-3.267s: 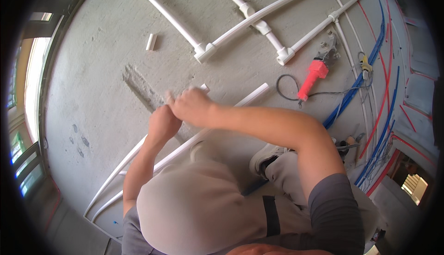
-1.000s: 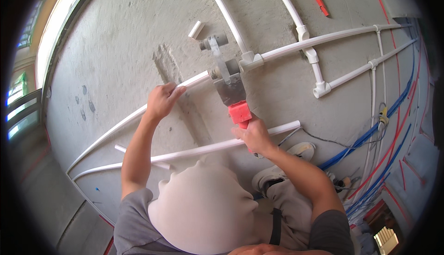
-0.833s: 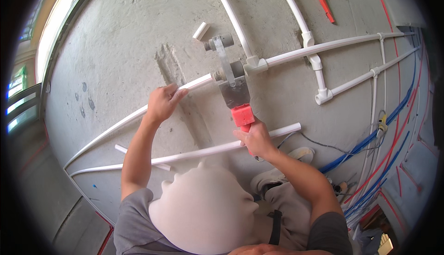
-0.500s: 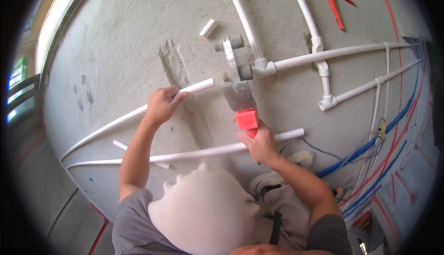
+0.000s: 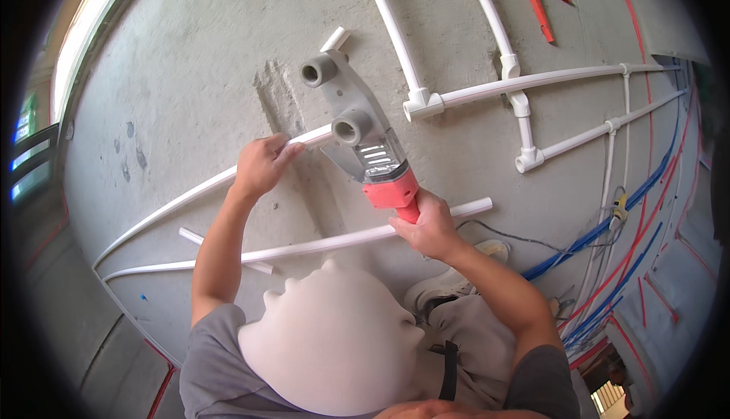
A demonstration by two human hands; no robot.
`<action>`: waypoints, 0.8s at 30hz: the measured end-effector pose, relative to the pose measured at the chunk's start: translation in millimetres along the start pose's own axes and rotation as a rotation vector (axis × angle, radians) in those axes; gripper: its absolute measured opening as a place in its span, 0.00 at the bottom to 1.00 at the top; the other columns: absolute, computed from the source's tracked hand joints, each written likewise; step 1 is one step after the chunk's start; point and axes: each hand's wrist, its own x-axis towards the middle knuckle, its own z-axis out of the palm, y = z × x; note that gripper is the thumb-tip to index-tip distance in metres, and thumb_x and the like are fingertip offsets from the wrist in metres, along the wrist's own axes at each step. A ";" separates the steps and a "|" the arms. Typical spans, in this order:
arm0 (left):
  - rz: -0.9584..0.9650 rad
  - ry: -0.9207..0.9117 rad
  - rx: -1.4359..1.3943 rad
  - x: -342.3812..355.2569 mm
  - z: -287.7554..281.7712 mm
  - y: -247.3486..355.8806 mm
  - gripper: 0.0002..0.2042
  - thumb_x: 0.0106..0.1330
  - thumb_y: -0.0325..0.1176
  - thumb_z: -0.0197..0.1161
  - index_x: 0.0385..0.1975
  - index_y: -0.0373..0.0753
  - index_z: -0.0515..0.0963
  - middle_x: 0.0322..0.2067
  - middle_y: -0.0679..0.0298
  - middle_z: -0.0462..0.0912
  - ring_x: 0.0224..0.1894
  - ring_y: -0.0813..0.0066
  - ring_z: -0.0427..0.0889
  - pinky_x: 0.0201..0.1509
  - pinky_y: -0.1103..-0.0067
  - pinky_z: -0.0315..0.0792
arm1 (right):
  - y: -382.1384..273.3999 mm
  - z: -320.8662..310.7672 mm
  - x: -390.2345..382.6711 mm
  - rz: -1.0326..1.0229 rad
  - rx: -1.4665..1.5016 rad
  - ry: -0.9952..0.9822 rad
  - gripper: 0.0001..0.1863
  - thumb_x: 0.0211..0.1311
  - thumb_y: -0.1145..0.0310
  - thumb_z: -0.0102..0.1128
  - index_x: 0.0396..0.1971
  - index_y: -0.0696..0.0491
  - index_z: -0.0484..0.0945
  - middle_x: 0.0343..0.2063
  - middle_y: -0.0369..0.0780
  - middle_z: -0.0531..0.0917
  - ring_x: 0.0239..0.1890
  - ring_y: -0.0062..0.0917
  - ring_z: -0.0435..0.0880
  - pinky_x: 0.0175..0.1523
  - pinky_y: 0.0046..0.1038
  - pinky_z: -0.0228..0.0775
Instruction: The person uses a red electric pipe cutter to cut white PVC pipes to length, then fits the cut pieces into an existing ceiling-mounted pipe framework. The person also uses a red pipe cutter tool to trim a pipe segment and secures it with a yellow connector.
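From the head camera, we see the left hand curled round a long white plastic pipe near its free end, apparently to steady it. Now the right hand wraps the handle of a red-handled grey metal tool with two round sockets, likely keeping clear of its head. The lower socket overlaps the pipe's tip; whether they touch, we cannot tell.

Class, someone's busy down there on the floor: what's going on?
A person's left hand grips a white pipe, while the right hand holds a red-handled tool. In view, the pipe runs up to the tool; whether they touch is unclear. A red cutter lies beyond, on the floor.
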 end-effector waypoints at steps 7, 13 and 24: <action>-0.020 0.039 -0.023 0.6 -11.6 2.9 0.24 0.71 0.51 0.63 0.26 0.33 0.75 0.19 0.53 0.69 0.24 0.62 0.66 0.31 0.65 0.66 | 16.8 17.5 -12.2 -0.035 -0.303 0.202 0.23 0.60 0.63 0.74 0.46 0.61 0.74 0.41 0.54 0.83 0.43 0.55 0.84 0.47 0.49 0.76; -0.009 0.034 -0.005 -6.5 -15.2 3.6 0.26 0.71 0.53 0.63 0.24 0.33 0.75 0.19 0.53 0.70 0.24 0.60 0.68 0.31 0.64 0.66 | 24.7 24.4 -19.4 0.047 -0.347 0.202 0.24 0.61 0.63 0.75 0.46 0.61 0.72 0.43 0.56 0.82 0.44 0.56 0.83 0.48 0.49 0.75; -0.008 0.045 0.031 -9.6 -6.9 4.2 0.28 0.71 0.57 0.63 0.23 0.34 0.76 0.20 0.49 0.75 0.26 0.46 0.74 0.33 0.60 0.69 | 27.8 30.5 -15.6 0.060 -0.310 0.276 0.25 0.60 0.62 0.76 0.48 0.58 0.73 0.41 0.53 0.84 0.44 0.53 0.84 0.48 0.47 0.74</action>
